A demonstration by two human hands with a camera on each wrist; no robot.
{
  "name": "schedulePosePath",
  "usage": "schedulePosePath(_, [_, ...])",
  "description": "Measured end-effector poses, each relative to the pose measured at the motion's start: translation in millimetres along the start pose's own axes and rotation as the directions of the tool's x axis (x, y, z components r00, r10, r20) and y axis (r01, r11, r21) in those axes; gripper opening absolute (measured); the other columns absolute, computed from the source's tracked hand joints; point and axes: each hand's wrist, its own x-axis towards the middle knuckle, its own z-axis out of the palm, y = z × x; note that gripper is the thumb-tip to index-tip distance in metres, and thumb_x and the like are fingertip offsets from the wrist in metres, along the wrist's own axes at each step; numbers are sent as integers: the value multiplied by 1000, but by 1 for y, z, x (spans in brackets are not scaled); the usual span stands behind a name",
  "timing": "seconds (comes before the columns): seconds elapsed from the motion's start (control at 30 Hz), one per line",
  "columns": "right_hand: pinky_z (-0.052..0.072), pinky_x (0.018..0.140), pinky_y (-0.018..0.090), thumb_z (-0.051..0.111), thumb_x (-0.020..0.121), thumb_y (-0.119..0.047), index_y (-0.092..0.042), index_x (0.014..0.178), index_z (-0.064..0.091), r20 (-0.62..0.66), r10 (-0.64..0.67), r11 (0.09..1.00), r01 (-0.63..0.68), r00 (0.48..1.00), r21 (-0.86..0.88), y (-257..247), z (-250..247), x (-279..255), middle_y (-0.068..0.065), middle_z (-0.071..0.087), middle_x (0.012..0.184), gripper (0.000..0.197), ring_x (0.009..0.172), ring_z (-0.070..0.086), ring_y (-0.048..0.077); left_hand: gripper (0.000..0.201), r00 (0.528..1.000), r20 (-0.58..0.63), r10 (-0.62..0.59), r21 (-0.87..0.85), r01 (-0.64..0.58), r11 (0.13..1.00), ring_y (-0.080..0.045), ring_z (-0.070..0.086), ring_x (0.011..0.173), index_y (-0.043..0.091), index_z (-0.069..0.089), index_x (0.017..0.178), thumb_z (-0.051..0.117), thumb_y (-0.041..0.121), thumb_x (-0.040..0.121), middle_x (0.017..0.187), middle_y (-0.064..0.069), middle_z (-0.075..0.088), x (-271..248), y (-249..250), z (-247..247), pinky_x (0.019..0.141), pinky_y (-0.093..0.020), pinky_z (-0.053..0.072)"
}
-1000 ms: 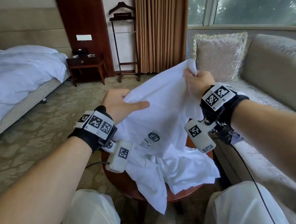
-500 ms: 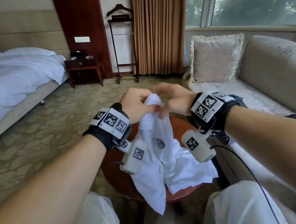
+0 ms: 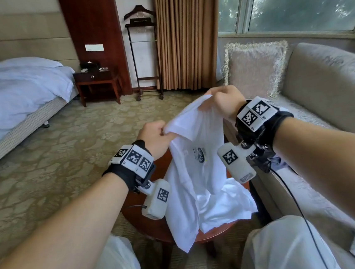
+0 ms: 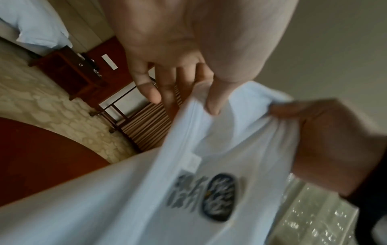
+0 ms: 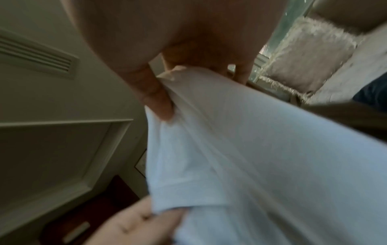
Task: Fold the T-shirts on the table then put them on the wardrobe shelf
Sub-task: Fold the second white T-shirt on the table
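Round the red table, low in the middle of the head view, sits a bedroom. Left hand and right hand each pinch the white T-shirt, lifted above it (bottom trailing). Left wrist view: thumb on cloth. Right wrist view: cloth bunched in fingers. Folding is just starting; next, lay it flat.

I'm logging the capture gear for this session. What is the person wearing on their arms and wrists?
Bare forearms, no sleeves. Each wrist has a black strap carrying white blocks printed with black square-code markers, and a white camera pod hangs below. A thin black cable trails from the right one.
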Motion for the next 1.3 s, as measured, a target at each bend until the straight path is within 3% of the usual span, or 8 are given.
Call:
schedulePosePath(0.13, [46,91,30,72,67,-1,-17,99,67,172,55,995,-38,984,-96,6,4,-6,-1,68,102,37,102,58,16,31,980,-94,177,-38,-181,983,-10,39,55,22,44,56,61,11,79,56,6,42,5,31,-9,54,-26,30])
schedulePosePath(0.27, [50,76,32,77,68,-3,-8,94,74,304,-57,967,129,951,-221,-1,22,-12,13,72,92,26,82,62,18,19,950,-102,296,-44,-301,953,0,46,56,27,51,58,62,21,73,56,9,50,3,54,-11,53,-18,33])
schedulePosePath(0.5, [52,72,34,72,78,-6,1,86,73,101,-27,997,20,995,75,-1,17,-8,9,69,75,11,70,64,18,39,995,98,31,-8,-31,1000,-22,67,76,18,65,89,66,50,67,81,-3,69,-10,21,9,71,-43,57])
schedulePosePath(0.63, [53,76,39,73,79,-10,9,93,69,60,-39,979,26,997,202,-13,14,-10,16,68,84,24,75,64,25,29,970,181,-163,22,161,987,-22,55,59,23,53,62,73,33,79,59,1,56,-21,8,24,57,-27,42])
schedulePosePath(0.8, [56,62,27,72,80,-18,-11,71,68,-251,9,975,47,968,216,-8,-3,-10,7,66,75,12,64,65,15,25,913,-44,-406,-66,403,913,-26,57,70,9,61,87,68,33,84,78,-7,59,-14,-6,11,54,-26,36])
schedulePosePath(1.0, [41,57,28,73,73,-51,-17,57,51,-294,48,969,-116,955,-219,7,-29,-10,1,51,61,44,59,52,17,47,820,-294,-491,-246,432,868,-23,40,61,15,41,52,64,35,88,53,-3,38,-10,3,-33,52,-27,27])
schedulePosePath(1.13, [53,65,33,63,72,-67,-17,62,59,-281,100,917,-198,954,-347,-4,-34,-21,-1,58,61,51,61,59,21,42,811,-424,-404,-273,311,910,-23,41,59,11,49,54,67,35,83,57,-4,44,-12,32,-59,52,-28,30])
schedulePosePath(1.3, [39,62,29,53,79,-72,-11,69,52,-256,113,925,-195,960,-326,-34,-49,-41,1,53,67,61,62,52,20,44,881,-443,-167,-192,89,977,-19,33,57,19,35,48,69,31,73,60,-9,36,-28,76,-89,56,-30,26])
